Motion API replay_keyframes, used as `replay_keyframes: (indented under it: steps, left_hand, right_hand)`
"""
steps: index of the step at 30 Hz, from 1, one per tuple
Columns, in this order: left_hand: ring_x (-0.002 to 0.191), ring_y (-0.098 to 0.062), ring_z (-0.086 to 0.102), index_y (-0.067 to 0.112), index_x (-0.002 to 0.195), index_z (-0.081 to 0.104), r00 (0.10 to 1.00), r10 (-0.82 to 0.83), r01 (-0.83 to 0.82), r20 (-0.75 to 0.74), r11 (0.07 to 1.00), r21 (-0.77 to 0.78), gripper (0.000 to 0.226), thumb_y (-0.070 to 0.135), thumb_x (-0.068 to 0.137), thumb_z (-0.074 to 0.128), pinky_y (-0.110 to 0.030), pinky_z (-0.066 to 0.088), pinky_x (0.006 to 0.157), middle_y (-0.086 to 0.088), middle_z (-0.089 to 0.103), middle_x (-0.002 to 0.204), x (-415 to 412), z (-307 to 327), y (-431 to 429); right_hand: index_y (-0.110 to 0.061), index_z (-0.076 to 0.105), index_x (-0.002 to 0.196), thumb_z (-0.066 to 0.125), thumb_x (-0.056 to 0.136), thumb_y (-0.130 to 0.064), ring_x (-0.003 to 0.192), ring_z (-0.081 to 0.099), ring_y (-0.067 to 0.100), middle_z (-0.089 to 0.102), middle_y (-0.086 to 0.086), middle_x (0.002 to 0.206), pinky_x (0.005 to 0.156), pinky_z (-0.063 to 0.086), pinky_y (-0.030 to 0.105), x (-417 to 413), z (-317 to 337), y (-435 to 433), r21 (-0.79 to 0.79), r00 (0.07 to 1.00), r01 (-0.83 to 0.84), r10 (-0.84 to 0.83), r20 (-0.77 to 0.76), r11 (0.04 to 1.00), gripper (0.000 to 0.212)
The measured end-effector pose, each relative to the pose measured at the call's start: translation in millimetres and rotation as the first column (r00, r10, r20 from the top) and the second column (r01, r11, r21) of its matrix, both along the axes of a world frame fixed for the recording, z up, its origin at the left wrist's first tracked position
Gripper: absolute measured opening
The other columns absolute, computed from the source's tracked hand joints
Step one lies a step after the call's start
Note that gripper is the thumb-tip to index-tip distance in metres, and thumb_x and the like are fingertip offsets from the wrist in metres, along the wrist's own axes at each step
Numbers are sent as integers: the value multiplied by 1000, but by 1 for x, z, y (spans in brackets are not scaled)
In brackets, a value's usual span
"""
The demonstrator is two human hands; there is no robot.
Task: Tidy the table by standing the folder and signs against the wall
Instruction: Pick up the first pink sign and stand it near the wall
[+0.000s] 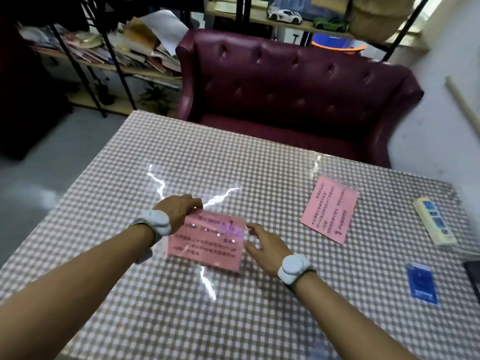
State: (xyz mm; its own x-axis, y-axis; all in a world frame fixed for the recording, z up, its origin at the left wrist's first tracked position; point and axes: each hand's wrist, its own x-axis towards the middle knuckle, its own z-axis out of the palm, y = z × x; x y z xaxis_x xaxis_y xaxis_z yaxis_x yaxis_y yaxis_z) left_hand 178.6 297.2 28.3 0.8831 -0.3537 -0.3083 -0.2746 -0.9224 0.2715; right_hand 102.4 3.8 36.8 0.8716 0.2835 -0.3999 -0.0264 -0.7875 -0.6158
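Observation:
A pink sign in a clear sleeve (207, 240) sits in the middle of the checked table (181, 320), its far edge lifted. My left hand (176, 211) grips its upper left corner. My right hand (265, 246) hovers at its right edge with fingers spread, just touching or nearly so. A second pink sign in a clear sleeve (330, 209) lies flat to the right. The white wall (446, 120) runs along the table's right side. No folder is in view.
A white power strip (433, 222) lies near the wall at the right edge. A blue card (422, 281) lies nearer me on the right. A dark red tufted sofa (298, 92) stands behind the table, with cluttered shelves (104, 48) beyond.

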Motion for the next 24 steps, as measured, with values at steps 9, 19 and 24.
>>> replay_keyframes:
  steps: [9, 19, 24]
  left_hand:
    - [58, 0, 62, 23, 91, 63, 930, 328, -361, -167, 722, -590, 9, 15, 93, 67, -31, 52, 59, 13, 74, 71, 7, 65, -57]
    - [60, 5, 65, 37, 93, 62, 928, 370, -253, -47, 533, -807, 16, 25, 103, 56, -20, 51, 57, 14, 73, 75, 11, 152, -135]
    - [73, -12, 62, 34, 99, 60, 933, 346, -133, 102, 593, -794, 15, 25, 103, 50, -34, 51, 67, 0, 72, 89, 19, 193, -165]
  right_hand:
    - [-35, 54, 127, 70, 89, -42, 106, 69, 4, 67, -15, 125, 87, 58, 28, 11, 44, -44, 426, 933, 337, -359, -31, 840, 42]
    - [-21, 58, 111, 67, 93, -9, 89, 75, 27, 74, 12, 105, 77, 62, 39, 43, 139, -95, 685, 810, 414, -586, 23, 599, 23]
    - [-18, 66, 100, 62, 97, -7, 75, 74, 25, 76, 6, 83, 69, 60, 36, 49, 186, -125, 669, 811, 338, -566, 150, 662, 11]
